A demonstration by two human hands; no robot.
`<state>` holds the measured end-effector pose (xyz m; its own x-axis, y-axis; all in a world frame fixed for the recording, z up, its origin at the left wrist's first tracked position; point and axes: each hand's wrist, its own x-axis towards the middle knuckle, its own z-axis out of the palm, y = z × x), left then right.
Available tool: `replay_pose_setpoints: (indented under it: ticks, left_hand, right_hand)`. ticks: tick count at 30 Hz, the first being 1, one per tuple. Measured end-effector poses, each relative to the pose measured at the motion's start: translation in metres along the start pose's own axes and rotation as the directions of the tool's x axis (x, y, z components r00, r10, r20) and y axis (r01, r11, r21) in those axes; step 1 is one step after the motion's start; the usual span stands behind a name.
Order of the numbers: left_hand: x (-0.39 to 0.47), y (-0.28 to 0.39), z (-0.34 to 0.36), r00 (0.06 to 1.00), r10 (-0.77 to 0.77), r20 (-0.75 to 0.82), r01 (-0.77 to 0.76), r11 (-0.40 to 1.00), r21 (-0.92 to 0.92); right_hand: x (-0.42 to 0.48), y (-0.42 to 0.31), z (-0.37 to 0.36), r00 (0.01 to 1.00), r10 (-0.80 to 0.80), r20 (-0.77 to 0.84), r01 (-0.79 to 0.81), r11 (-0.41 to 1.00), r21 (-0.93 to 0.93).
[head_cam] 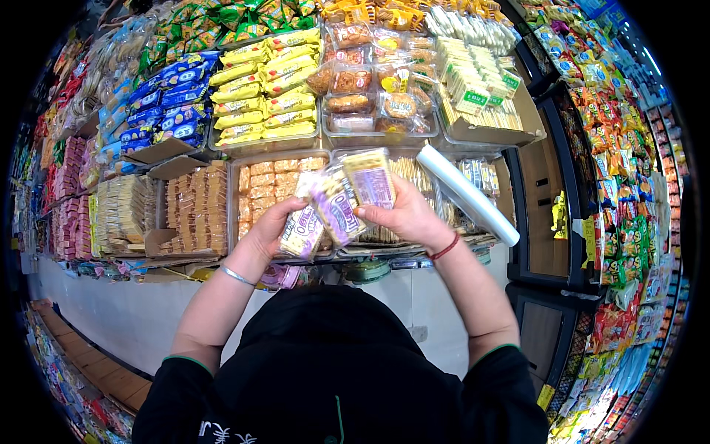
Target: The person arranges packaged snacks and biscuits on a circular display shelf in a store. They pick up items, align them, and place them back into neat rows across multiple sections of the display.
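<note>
My left hand (273,225) grips a purple-and-cream snack packet (303,230) at its upper edge, above a bin of orange-wrapped snacks (263,186). My right hand (402,213) holds more packets of the same look, one (339,208) fanned out leftward against the left hand's packet, another (370,177) tilted up beside it. Beneath the right hand lies a clear bin of thin upright packets (410,166). A white roll (468,194), seemingly of plastic film or bags, rests aslant across the bins to the right.
Bins of yellow packets (288,89), blue packets (180,102), round wrapped pastries (352,80) and green-white packets (477,83) stand behind. Cardboard boxes of brown packets (194,205) are at the left. A dark-framed cabinet (546,194) and shelves of bagged snacks (615,211) stand at the right.
</note>
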<state>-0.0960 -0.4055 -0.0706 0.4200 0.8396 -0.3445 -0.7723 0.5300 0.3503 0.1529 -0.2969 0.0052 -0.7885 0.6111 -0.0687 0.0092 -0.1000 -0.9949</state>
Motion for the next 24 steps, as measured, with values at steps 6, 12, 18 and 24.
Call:
replay_pose_setpoints:
  ticks: [6,12,18,24]
  left_hand:
    - [0.007,-0.016,-0.009,0.982,-0.180,0.056,0.183,0.982,-0.047]
    - [-0.002,-0.034,0.017,0.998,-0.040,0.041,0.044,0.994,-0.098]
    - [-0.004,-0.051,0.032,0.974,0.035,0.222,0.012,0.979,-0.204]
    - [0.001,-0.052,0.014,0.966,0.099,0.240,-0.044,0.974,-0.223]
  right_hand:
    - [0.024,-0.077,0.004,0.860,0.153,0.486,0.253,0.700,-0.667]
    - [0.028,-0.051,0.020,0.905,-0.165,0.393,0.381,0.725,-0.574]
    - [0.023,-0.005,0.046,0.842,-0.533,0.083,0.383,0.483,-0.788]
    - [0.026,-0.022,0.054,0.722,-0.685,0.097,0.363,0.255,-0.896]
